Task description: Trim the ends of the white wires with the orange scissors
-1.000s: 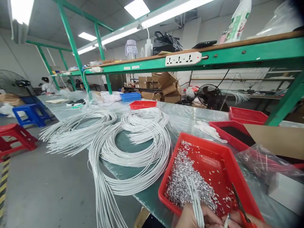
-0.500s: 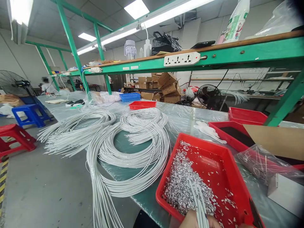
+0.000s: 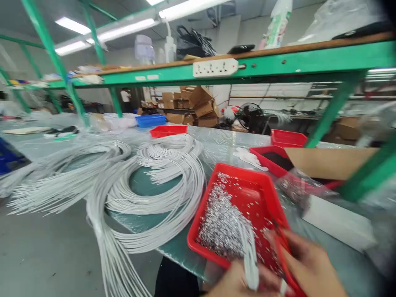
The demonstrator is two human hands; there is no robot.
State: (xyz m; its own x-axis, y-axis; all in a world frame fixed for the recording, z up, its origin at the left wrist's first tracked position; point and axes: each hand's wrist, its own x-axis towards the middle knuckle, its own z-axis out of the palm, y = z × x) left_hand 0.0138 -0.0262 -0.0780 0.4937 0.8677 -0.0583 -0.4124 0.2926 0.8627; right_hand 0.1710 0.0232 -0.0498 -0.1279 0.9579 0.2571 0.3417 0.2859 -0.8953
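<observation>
My left hand is closed around a small bunch of white cables, low in the head view. Their upper ends lie over a heap of small silver metal pieces in a red tray. My right hand grips red-handled pliers over the tray's near right side. Motion blurs the jaws, so their position is unclear. Left of the tray, large coils of white cable lie on the table, their loose ends hanging over its edge.
A white box, a clear plastic bag and another red tray lie to the right. A green shelf with a power strip spans above the table. Green posts stand on both sides.
The view has turned right. My right hand, barely visible at the bottom edge before, has come up into view with the red-handled pliers. My left hand still holds the white cables.
</observation>
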